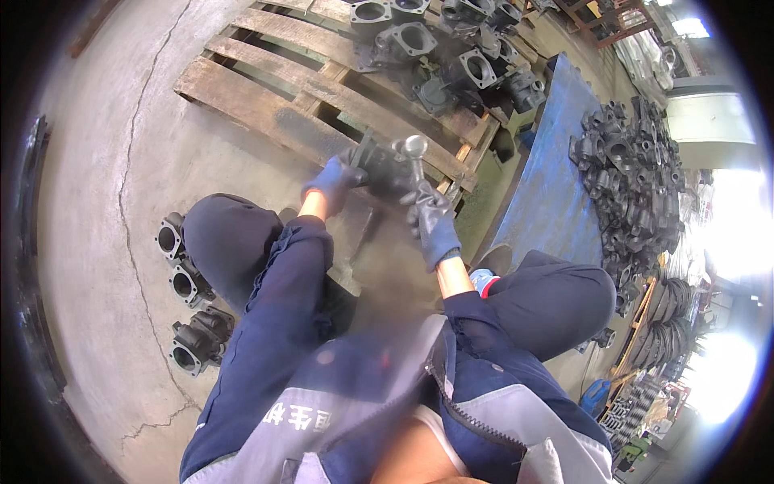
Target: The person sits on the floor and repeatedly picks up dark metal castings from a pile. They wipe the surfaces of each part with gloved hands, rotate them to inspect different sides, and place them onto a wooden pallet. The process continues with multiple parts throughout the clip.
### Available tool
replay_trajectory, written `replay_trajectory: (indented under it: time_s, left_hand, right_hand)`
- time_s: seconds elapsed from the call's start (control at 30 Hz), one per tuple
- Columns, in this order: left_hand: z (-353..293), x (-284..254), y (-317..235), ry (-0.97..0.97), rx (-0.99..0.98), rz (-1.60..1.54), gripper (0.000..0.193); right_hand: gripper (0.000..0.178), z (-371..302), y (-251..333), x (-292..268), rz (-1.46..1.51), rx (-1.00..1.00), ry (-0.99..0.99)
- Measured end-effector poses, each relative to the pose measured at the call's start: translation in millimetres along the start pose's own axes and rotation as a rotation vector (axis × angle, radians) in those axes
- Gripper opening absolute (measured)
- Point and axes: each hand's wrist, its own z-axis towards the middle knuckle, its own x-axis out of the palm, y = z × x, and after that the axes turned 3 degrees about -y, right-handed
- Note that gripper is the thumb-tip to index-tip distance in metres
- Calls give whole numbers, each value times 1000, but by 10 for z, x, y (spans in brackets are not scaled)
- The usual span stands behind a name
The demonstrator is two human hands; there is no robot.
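The wooden pallet (234, 87) is weathered brown, striped by dark gaps between its slats; the stacked castings (415, 39) on it are dark grey with paler flange faces. At its near edge, 2 blue gloves with blackish-grey fingers cover the left hand (342, 176), which has an orange-red cuff edge, and the right hand (434, 219). Between them the held casting (383, 169) is dark grey, the hammer (415, 147) silvery. Right of the pallet lies a scuffed blue sheet (544, 181); left of it, grey floor (93, 185) with a jagged dark crack line (122, 189). Nearer than the pallet, the jacket (270, 347) is navy with light grey panels.

White glare (738, 214) burns out the right side, the casting (382, 171) blurs, and curved edges go black
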Motion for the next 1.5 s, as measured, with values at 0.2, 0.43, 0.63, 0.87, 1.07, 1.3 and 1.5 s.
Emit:
replay_trajectory:
  time_s: [0.2,0.43,0.63,0.87,1.07,1.3,1.5]
  left_hand:
    - [-53,23,-87,-41,-9,106,40]
    - [-88,66,-167,-63,-34,142,39]
    - [-174,152,-353,-89,-78,177,39]
    - [-124,152,-636,-115,-148,270,38]
    - [-45,91,-499,-42,-123,173,37]
    - [51,81,-381,-86,-107,212,38]
    - [64,74,-314,-106,-72,207,38]
  right_hand:
    - [35,-6,94,36,-152,-32,-2]
    - [38,-54,69,22,-213,-36,-23]
    - [30,1,627,-40,-15,-593,128]
    - [35,534,1717,178,404,-794,169]
    - [54,833,1479,461,244,-851,181]
    - [20,760,1442,744,113,-841,230]
    - [18,637,1435,596,152,-740,151]
